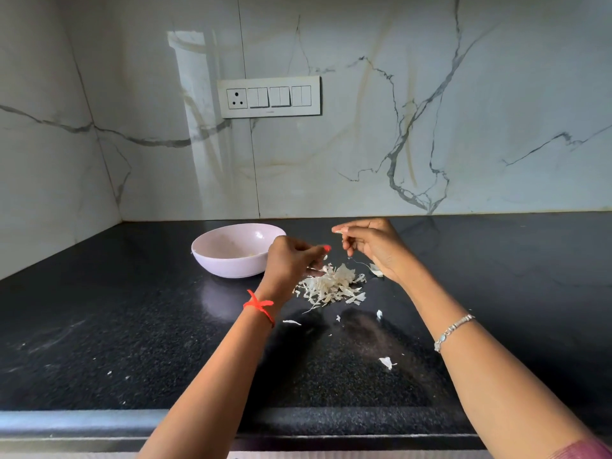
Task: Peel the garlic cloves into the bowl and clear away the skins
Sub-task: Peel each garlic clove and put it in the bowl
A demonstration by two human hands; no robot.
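Note:
A pale pink bowl (231,250) stands on the black counter, left of centre. Just to its right lies a heap of white garlic skins (331,286). My left hand (291,260) hovers over the left side of the heap, fingers curled; whether it holds anything I cannot tell. My right hand (374,243) is raised above the heap's right side and pinches a small pale garlic clove (339,230) at its fingertips. A piece of skin (376,270) lies under the right palm. The bowl's contents are hard to make out.
Loose skin scraps (386,362) are scattered over the black granite counter (132,326) toward me. A marble wall with a switch panel (269,97) rises behind. The left wall meets the counter at the corner. The counter's front edge (99,422) runs along the bottom.

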